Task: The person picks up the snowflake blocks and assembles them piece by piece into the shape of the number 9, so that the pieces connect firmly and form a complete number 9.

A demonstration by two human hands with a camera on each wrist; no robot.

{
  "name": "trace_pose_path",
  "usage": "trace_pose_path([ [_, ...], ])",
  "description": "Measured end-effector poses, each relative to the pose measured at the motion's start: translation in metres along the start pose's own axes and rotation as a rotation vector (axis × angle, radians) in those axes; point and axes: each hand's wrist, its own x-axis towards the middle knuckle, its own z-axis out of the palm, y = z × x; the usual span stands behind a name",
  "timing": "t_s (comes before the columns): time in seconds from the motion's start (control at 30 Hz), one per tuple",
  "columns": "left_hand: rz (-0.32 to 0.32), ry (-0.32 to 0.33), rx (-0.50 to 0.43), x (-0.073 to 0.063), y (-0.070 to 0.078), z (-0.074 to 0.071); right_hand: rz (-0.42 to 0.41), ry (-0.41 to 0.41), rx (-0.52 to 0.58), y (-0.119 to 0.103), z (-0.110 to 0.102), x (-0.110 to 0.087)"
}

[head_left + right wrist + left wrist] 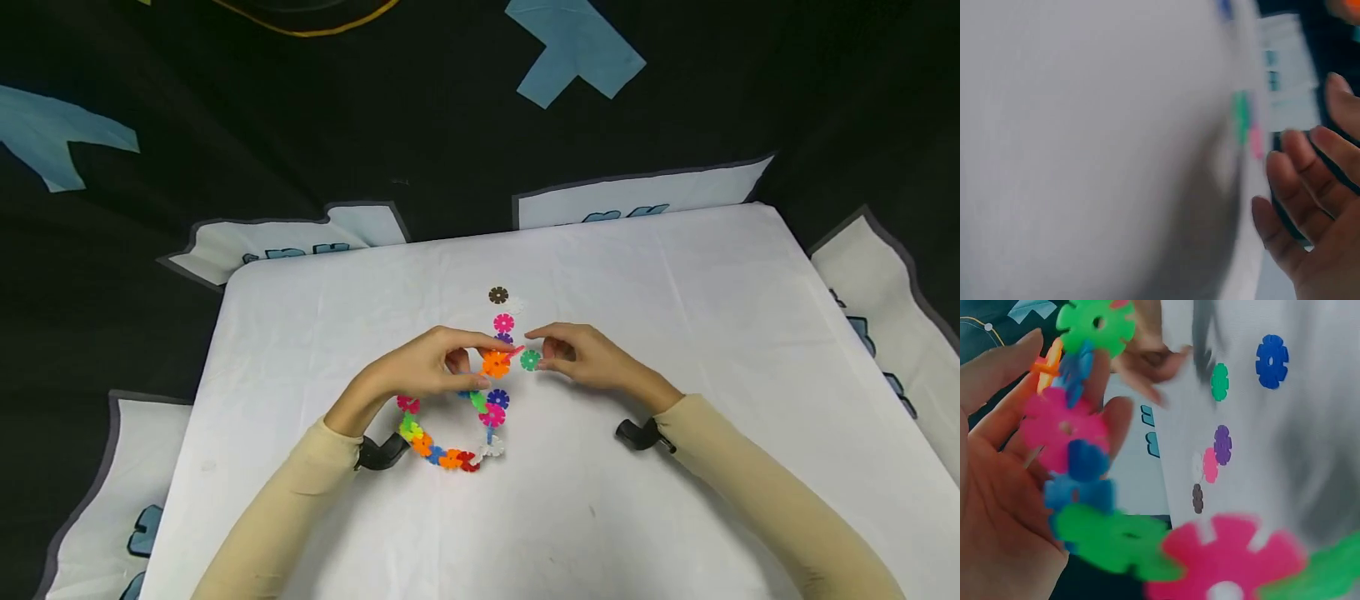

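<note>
My left hand (pixel 427 362) pinches the end of a curved chain of interlocked plastic snowflake discs, close by an orange disc (pixel 496 364) and a pink one set edge-on. The chain bends below that hand in a ring shape, with pink, green, yellow, blue, red and white discs (pixel 451 459). Seen large in the left wrist view, a pink disc (pixel 1229 559) and a green disc (pixel 1097 324) belong to it. Just right of the chain's end hovers my right hand (pixel 581 354), fingers loosely bent, holding nothing. Its fingertips overlap the edge of a loose green disc (pixel 530 360).
Loose discs lie on the white table (pixel 720 333): a brown one (pixel 498 295) and a white one at the far side, then pink (pixel 504 322) and purple (pixel 503 339). A blue disc (pixel 1271 361) lies nearer. Dark cloth (pixel 450 125) hangs behind the table.
</note>
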Motion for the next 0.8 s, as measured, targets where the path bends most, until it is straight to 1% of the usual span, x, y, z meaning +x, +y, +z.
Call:
trace_pose_path([
  [0.07,0.014,-0.031,0.016,0.001,-0.002,0.001,0.006,-0.057,-0.15,0.007,0.008,0.006],
  [0.13,0.041,-0.049,0.037,0.003,-0.003,0.003,0.008,-0.086,-0.245,0.009,0.014,0.009],
  [0.23,0.064,-0.044,0.067,0.004,-0.002,0.003,0.013,-0.073,-0.29,0.008,0.019,0.011],
  [0.37,0.053,-0.013,0.096,0.005,0.001,0.003,0.03,-0.023,-0.276,0.007,0.019,0.008],
  [0.47,0.057,0.006,0.12,0.007,0.002,0.004,0.028,0.027,-0.214,0.004,0.015,0.0],
  [0.53,0.071,0.015,0.143,0.007,0.003,0.006,-0.006,0.07,-0.132,-0.001,0.011,-0.008],
  [0.6,0.086,0.026,0.166,0.008,0.004,0.007,-0.068,0.114,-0.027,-0.01,0.006,-0.015],
  [0.7,0.108,0.036,0.184,0.008,0.005,0.007,-0.192,0.163,0.111,-0.026,-0.001,-0.024],
  [0.77,0.122,0.034,0.192,0.01,0.007,0.008,-0.258,0.192,0.166,-0.037,-0.004,-0.028],
  [0.8,0.126,0.03,0.194,0.011,0.008,0.009,-0.282,0.193,0.184,-0.041,-0.006,-0.03],
])
